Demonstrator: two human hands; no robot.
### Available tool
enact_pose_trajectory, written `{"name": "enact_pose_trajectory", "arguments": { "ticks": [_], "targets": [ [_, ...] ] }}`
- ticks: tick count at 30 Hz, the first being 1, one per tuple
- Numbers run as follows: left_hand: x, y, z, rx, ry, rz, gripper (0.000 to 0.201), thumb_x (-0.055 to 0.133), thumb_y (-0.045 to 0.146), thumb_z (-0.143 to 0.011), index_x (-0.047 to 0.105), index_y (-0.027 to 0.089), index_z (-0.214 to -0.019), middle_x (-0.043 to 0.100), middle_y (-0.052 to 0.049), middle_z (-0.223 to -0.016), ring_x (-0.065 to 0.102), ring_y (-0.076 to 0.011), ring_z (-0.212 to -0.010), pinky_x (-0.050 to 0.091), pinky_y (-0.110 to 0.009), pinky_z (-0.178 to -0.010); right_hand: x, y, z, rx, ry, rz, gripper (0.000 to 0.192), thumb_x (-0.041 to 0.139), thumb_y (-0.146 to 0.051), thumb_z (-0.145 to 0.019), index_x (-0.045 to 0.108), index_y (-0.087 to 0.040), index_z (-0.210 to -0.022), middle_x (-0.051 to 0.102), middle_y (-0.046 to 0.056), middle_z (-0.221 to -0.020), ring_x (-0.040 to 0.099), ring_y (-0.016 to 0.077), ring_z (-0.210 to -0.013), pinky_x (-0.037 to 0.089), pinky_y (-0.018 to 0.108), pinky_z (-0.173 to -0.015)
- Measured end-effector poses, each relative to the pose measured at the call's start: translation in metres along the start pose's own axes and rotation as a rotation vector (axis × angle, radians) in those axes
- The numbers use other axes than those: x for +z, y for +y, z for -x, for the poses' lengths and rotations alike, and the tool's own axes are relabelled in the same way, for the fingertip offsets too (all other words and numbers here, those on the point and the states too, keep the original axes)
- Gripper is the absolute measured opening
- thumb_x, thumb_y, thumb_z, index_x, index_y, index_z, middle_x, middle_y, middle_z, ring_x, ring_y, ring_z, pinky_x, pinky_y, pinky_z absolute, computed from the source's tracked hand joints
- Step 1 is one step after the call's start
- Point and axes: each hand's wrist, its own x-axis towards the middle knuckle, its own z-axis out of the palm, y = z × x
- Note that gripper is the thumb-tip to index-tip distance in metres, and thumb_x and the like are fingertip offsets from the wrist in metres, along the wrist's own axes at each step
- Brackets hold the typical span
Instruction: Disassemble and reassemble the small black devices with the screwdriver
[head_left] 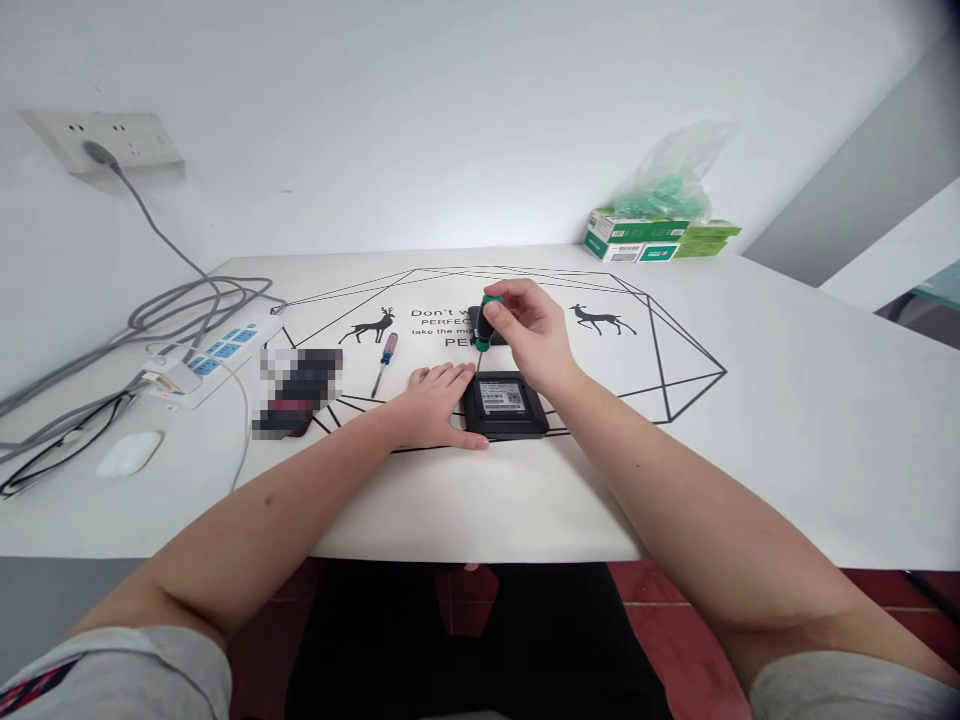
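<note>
Working a screw at the black box's [505, 405] far-left corner
Right hand [529, 335] pinches green screwdriver [486, 322] upright; left hand [435, 405] flat, open, steadying it; next needs steady downward turning

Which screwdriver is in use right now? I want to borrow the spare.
The green-handled screwdriver, held upright in the right hand over the black device. The red-handled screwdriver lies untouched on the table.

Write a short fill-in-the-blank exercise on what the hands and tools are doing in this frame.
1. The right hand holds a screwdriver with a ____ handle, tip down at the black device.
2. The left hand rests flat against the device's ____ side.
3. A second screwdriver, red-handled, lies ____ of the left hand.
4. The power strip has ____ sockets.

Missing words: green; left; left; blue
</note>
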Motion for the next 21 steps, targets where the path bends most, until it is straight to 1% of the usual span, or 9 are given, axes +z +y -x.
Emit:
{"name": "enact_pose_trajectory", "arguments": {
  "ticks": [2, 5, 9, 11, 15, 16, 18, 21],
  "targets": [
    [-0.0002, 0.0004, 0.0, -0.005, -0.004, -0.002, 0.128, 0.058, 0.092, -0.085, 0.017, 0.013, -0.177, 0.026, -0.024, -0.182, 0.023, -0.0435, -0.169, 0.016, -0.061, -0.135, -0.0007, -0.0001, 0.0005, -0.033, 0.008, 0.042, 0.045, 0.075, -0.073, -0.092, 0.079, -0.033, -0.112, 0.076, 0.002, -0.108, 0.068, 0.0194, -0.092, 0.061, 0.042, -0.091],
    [-0.0001, 0.0005, -0.0003, -0.008, -0.007, -0.002, 0.128, 0.057, 0.092, -0.085, 0.017, 0.013, -0.177, 0.026, -0.024, -0.182, 0.023, -0.0437, -0.169, 0.015, -0.061, -0.135, -0.0012, 0.0006, 0.0004, -0.052, 0.016, 0.042, 0.04, 0.074, -0.069, -0.094, 0.081, -0.033, -0.112, 0.077, 0.002, -0.111, 0.069, 0.0214, -0.1, 0.059, 0.045, -0.1],
    [0.0002, 0.0, -0.0003, -0.007, -0.007, 0.005, 0.128, 0.057, 0.093, -0.084, 0.017, 0.014, -0.177, 0.026, -0.024, -0.183, 0.022, -0.044, -0.169, 0.015, -0.062, -0.135, -0.0017, 0.0034, -0.001, 0.021, -0.019, -0.017, 0.04, 0.074, -0.068, -0.094, 0.077, -0.031, -0.112, 0.076, 0.002, -0.105, 0.069, 0.0205, -0.094, 0.062, 0.044, -0.093],
    [0.0002, -0.0001, -0.0002, -0.007, -0.005, 0.006, 0.128, 0.058, 0.092, -0.084, 0.017, 0.015, -0.177, 0.026, -0.024, -0.183, 0.022, -0.0445, -0.169, 0.015, -0.061, -0.135, -0.0013, 0.0034, -0.0012, 0.033, -0.036, -0.023, 0.043, 0.075, -0.07, -0.093, 0.073, -0.031, -0.111, 0.075, 0.002, -0.106, 0.07, 0.0199, -0.094, 0.063, 0.042, -0.091],
    [-0.0003, 0.0001, 0.0, -0.002, -0.002, 0.007, 0.127, 0.059, 0.091, -0.085, 0.016, 0.015, -0.177, 0.027, -0.024, -0.182, 0.023, -0.045, -0.168, 0.016, -0.06, -0.134, 0.0015, -0.0001, 0.0002, 0.042, -0.051, -0.091, 0.046, 0.08, -0.069, -0.089, 0.06, -0.031, -0.107, 0.07, 0.004, -0.136, 0.074, 0.0197, -0.105, 0.064, 0.044, -0.098],
    [-0.0005, 0.0003, 0.0001, -0.003, -0.002, 0.007, 0.127, 0.059, 0.091, -0.085, 0.016, 0.016, -0.177, 0.027, -0.023, -0.182, 0.023, -0.0452, -0.168, 0.016, -0.061, -0.134, 0.0024, -0.0007, 0.0004, 0.052, -0.057, -0.115, 0.047, 0.08, -0.068, -0.089, 0.058, -0.031, -0.107, 0.069, 0.004, -0.138, 0.075, 0.0196, -0.106, 0.064, 0.045, -0.1],
    [-0.0011, 0.0009, 0.0003, -0.008, -0.005, 0.008, 0.127, 0.059, 0.092, -0.084, 0.016, 0.016, -0.177, 0.027, -0.023, -0.182, 0.024, -0.0451, -0.168, 0.016, -0.061, -0.134, 0.0037, -0.0007, 0.0005, 0.065, -0.056, -0.142, 0.048, 0.082, -0.068, -0.088, 0.057, -0.032, -0.109, 0.072, 0.003, -0.132, 0.076, 0.0189, -0.102, 0.064, 0.045, -0.099],
    [-0.0021, 0.0019, 0.0009, -0.012, -0.01, 0.007, 0.127, 0.059, 0.091, -0.085, 0.016, 0.016, -0.177, 0.026, -0.023, -0.183, 0.023, -0.0441, -0.168, 0.016, -0.061, -0.134, 0.0038, 0.0016, -0.0003, 0.047, -0.013, -0.116, 0.05, 0.087, -0.066, -0.084, 0.06, -0.031, -0.108, 0.075, 0.001, -0.116, 0.072, 0.0173, -0.095, 0.063, 0.039, -0.09]
  ]
}}
